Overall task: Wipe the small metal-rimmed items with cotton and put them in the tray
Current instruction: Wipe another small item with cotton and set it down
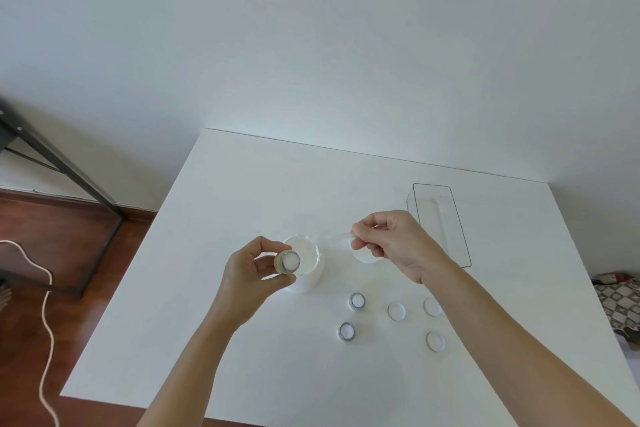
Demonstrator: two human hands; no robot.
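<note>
**Cotton and item a short gap apart, tray far right**

The left hand [258, 267] is gripping one small metal-rimmed item [287, 262] between thumb and curled fingers, holding it up just in front of the white cotton jar [306, 267], its round face turned toward the camera. The right hand [391, 243] is pinching a wisp of cotton [337, 238] that is trailing leftward from its fingertips toward the jar's mouth; a pale rounded shape below that hand may be more cotton or a lid, and the view is too washed out to tell.

The coming move is turning on this short sideways gap: the cotton is lying to the right of and slightly farther than the held item, so the two hands are needing only to close toward each other above the jar. The item is round, with no long axis to line up.

The clear tray [440, 222] is sitting at the far right, its long axis running near to far, just beyond the right hand, which is the nearer hand to it. It looks to be holding nothing yet.

Five more items [356, 301] are waiting on the white table [242, 191] nearer the person, between the forearms and under the right arm. The table's left edge is near the left elbow; open room is lying toward the far side.
</note>
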